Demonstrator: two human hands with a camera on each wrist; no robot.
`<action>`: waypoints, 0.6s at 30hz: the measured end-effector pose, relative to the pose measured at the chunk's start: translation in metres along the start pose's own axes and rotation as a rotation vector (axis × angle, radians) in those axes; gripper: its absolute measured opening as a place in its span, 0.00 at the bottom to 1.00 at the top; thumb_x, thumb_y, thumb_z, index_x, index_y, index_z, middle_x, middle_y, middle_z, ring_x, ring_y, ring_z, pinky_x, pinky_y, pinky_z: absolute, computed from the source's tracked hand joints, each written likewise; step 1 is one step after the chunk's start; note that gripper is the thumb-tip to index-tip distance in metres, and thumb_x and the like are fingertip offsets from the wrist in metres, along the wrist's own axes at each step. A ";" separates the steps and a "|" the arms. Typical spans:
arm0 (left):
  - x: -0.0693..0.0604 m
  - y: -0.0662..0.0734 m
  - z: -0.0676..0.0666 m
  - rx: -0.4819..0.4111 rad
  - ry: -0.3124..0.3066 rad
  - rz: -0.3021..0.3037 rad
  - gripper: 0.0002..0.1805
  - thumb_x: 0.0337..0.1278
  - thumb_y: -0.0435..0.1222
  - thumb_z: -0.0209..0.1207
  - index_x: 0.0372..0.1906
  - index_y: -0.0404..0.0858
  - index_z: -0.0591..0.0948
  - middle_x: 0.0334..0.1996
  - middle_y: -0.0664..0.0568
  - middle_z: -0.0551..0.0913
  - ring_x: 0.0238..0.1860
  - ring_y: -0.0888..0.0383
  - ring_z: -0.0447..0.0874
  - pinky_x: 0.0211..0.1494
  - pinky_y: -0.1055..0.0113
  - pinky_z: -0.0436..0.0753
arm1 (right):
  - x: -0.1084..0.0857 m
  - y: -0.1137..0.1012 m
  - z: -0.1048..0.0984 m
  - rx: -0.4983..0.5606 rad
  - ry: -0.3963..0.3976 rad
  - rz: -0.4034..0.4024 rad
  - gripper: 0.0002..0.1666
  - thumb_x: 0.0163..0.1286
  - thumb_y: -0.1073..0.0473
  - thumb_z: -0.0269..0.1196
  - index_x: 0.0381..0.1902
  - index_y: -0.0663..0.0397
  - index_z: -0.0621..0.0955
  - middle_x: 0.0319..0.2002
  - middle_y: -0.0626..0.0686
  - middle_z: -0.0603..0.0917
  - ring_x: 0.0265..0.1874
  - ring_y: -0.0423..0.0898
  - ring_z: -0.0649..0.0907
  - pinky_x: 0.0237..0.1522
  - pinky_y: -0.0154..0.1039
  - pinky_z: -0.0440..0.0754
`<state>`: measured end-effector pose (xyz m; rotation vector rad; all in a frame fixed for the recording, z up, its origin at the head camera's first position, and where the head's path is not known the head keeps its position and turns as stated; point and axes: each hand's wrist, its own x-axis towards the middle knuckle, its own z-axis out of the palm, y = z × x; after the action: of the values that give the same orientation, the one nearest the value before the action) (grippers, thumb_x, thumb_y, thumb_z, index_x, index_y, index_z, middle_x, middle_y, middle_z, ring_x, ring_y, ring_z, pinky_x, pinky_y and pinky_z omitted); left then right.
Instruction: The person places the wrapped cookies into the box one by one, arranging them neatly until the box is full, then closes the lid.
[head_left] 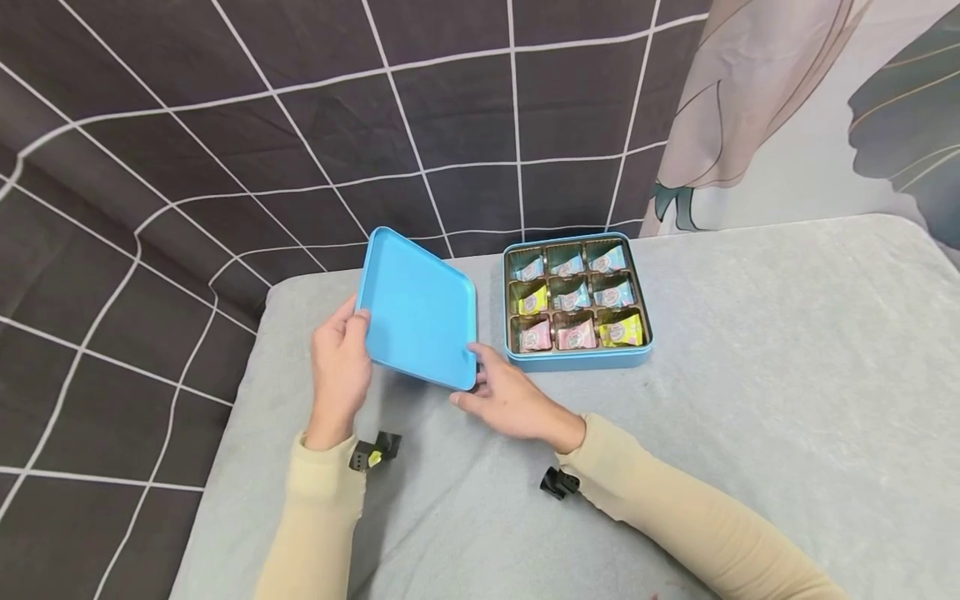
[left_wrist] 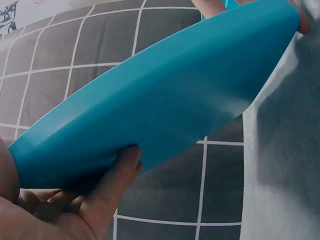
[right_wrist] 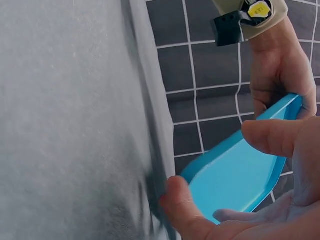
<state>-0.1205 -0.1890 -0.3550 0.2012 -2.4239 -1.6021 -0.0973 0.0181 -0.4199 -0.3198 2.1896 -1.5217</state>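
A light-blue rectangular lid with a low raised rim is held tilted above the bed-like surface, its hollow inside toward the head camera. My left hand grips its left edge, thumb on the rim; in the left wrist view the fingers lie against the lid's outer face. At the lower right corner is my right hand, its fingers spread around the corner and a fingertip touching the rim. A blue tin sits uncovered to the right, with wrapped candies in its divided gold insert.
A grey cloth covers the surface beneath. Behind and to the left hangs a dark curtain with white grid lines; a patterned drape hangs at the back right. Small black devices are strapped at both wrists.
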 end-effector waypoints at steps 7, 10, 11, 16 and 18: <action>-0.002 0.005 -0.008 0.069 0.007 0.029 0.22 0.73 0.33 0.46 0.65 0.32 0.77 0.56 0.45 0.84 0.58 0.61 0.79 0.56 0.62 0.78 | -0.002 -0.005 -0.002 -0.184 -0.004 -0.073 0.50 0.71 0.49 0.65 0.79 0.61 0.53 0.76 0.65 0.60 0.73 0.58 0.65 0.70 0.54 0.66; -0.004 0.009 -0.013 0.058 -0.001 0.025 0.22 0.73 0.34 0.47 0.65 0.33 0.78 0.56 0.45 0.84 0.59 0.60 0.80 0.61 0.60 0.78 | 0.002 -0.010 -0.004 -0.186 0.013 -0.114 0.49 0.74 0.47 0.62 0.80 0.61 0.51 0.78 0.62 0.54 0.77 0.57 0.55 0.74 0.54 0.57; -0.005 0.011 -0.015 0.056 -0.005 0.019 0.22 0.73 0.34 0.47 0.65 0.33 0.78 0.56 0.45 0.84 0.58 0.59 0.81 0.61 0.60 0.78 | 0.004 -0.012 -0.004 -0.170 0.021 -0.126 0.48 0.75 0.46 0.60 0.80 0.61 0.51 0.78 0.62 0.54 0.77 0.57 0.55 0.75 0.54 0.56; -0.012 0.017 -0.024 0.057 -0.045 0.007 0.22 0.74 0.34 0.47 0.66 0.35 0.78 0.58 0.47 0.83 0.56 0.58 0.82 0.55 0.68 0.80 | 0.017 -0.023 -0.008 -0.076 0.088 -0.110 0.46 0.79 0.43 0.52 0.81 0.61 0.47 0.80 0.62 0.47 0.79 0.55 0.49 0.76 0.55 0.50; -0.015 0.018 -0.027 0.064 -0.054 0.017 0.22 0.73 0.34 0.47 0.66 0.35 0.78 0.57 0.48 0.83 0.54 0.58 0.83 0.52 0.71 0.80 | 0.022 -0.030 -0.010 -0.034 0.132 -0.095 0.45 0.79 0.43 0.50 0.81 0.59 0.47 0.80 0.62 0.46 0.79 0.54 0.47 0.76 0.55 0.48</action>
<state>-0.0986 -0.2017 -0.3297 0.1497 -2.5122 -1.5437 -0.1228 0.0060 -0.3944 -0.3482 2.3342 -1.5996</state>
